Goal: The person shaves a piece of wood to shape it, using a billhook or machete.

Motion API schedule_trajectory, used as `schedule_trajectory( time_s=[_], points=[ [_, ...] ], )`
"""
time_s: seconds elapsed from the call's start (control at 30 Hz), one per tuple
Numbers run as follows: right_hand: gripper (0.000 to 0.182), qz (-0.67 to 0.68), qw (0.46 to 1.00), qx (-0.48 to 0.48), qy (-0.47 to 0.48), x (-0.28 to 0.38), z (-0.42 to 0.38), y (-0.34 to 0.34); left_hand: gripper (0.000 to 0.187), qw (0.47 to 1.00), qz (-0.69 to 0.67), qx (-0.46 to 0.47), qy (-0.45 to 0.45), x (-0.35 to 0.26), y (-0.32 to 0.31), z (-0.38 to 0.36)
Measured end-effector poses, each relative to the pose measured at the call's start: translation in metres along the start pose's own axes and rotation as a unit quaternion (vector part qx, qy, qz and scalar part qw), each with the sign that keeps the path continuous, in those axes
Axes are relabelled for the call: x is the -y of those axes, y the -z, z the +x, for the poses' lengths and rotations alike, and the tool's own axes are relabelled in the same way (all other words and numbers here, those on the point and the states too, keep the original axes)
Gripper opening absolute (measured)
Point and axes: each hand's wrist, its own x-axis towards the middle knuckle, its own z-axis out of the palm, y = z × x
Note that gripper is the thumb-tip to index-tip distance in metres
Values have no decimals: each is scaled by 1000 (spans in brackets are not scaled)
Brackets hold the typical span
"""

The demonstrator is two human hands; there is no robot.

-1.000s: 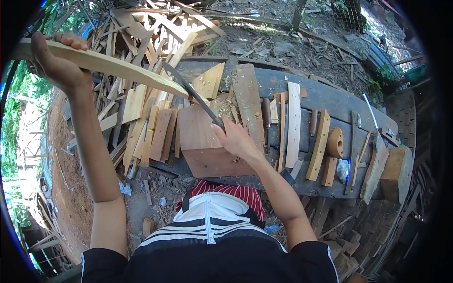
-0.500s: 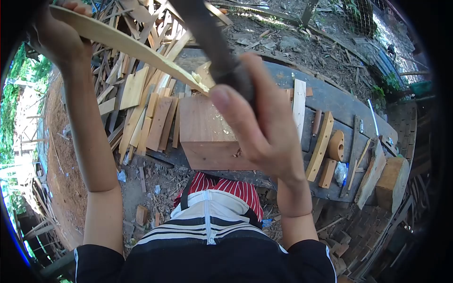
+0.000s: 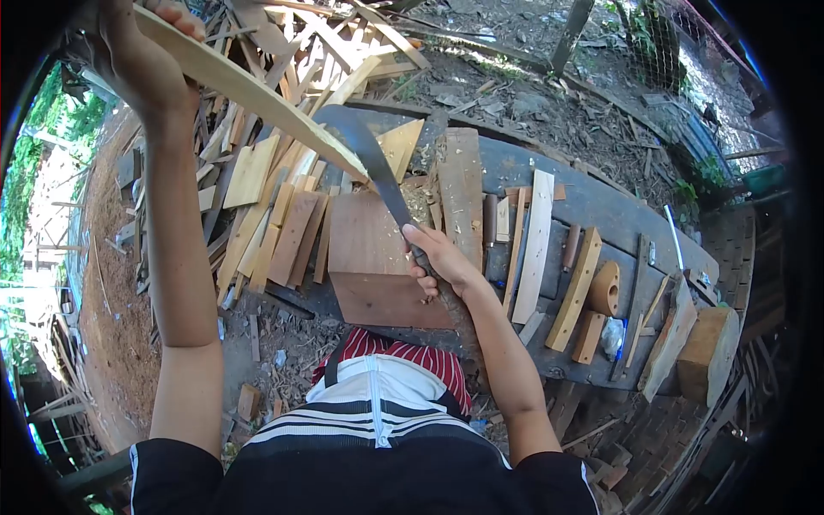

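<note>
At the upper left, my left hand [image 3: 142, 69] is closed around the far end of a long pale strip of wood [image 3: 257, 94]. The strip slants down to the right, its rough, freshly cut end just over a big squared wooden block [image 3: 369, 236]. My right hand [image 3: 439, 262] grips the dark handle of a machete [image 3: 371, 154], low over the block's right side. The broad blade points up and away, lying across the strip near its cut end. Pale wood chips [image 3: 421, 193] are scattered behind the block.
A dark workbench [image 3: 618, 215] extends to the right. On it lie a drilled wooden bar [image 3: 575, 287], a pale board [image 3: 536, 245], a rounded piece with a hole [image 3: 603, 287] and a rough wood chunk [image 3: 708, 356]. Piled offcuts [image 3: 257, 172] cover the left side.
The machete has come down from a raised position near the camera to the strip's cut end, my right hand lowering with it. My left hand and the strip have shifted slightly right.
</note>
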Motion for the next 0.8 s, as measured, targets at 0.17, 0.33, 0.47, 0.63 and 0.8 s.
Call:
schedule_trajectory(
  time_s=[0.17,0.33,0.47,0.63,0.8],
  points=[
    [45,-206,943,-72,252,58,-54,-30,35,1000,20,9,1,0,1,-1],
    [32,-191,776,-173,576,99,-88,-60,35,1000,4,15,-2,6,-4,4],
    [32,-431,813,-259,293,9,-15,-29,36,999,23,-8,-20,1,-16,-5],
    [40,-447,821,-251,250,-39,22,1,37,999,17,-22,-28,-1,-10,-13],
    [40,53,998,28,-18,-8,3,11,37,1000,-20,-15,-12,-1,-14,-10]
  ],
)
